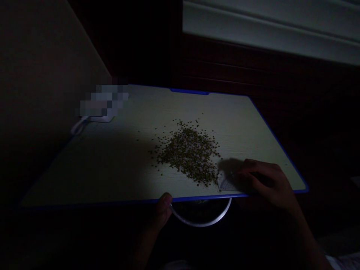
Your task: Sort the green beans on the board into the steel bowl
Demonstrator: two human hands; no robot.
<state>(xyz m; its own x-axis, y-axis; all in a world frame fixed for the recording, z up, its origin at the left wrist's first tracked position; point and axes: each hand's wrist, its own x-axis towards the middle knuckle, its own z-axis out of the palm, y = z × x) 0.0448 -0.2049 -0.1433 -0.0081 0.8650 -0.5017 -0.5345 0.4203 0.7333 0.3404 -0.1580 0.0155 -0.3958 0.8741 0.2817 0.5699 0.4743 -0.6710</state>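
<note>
In the dim head view, a pile of small dark green grains (188, 153), mixed with paler bits, lies on a pale board (267, 146) with a blue rim. My right hand (270, 182) pinches a clear plastic protractor (227, 182) laid low over the board, its edge close to the pile's near right side. Below the board's near edge is a metal bowl (201, 225), mostly dark inside and partly hidden by the board. My left hand (163, 210) grips the bowl's left rim, thumb up against the board's edge; its other fingers are hidden.
A white device with a cord (102, 112), partly blurred out, rests at the board's far left corner beside a wall (50, 56). Stray grains are scattered around the pile. Dark furniture with a pale ledge (267, 28) stands behind the board.
</note>
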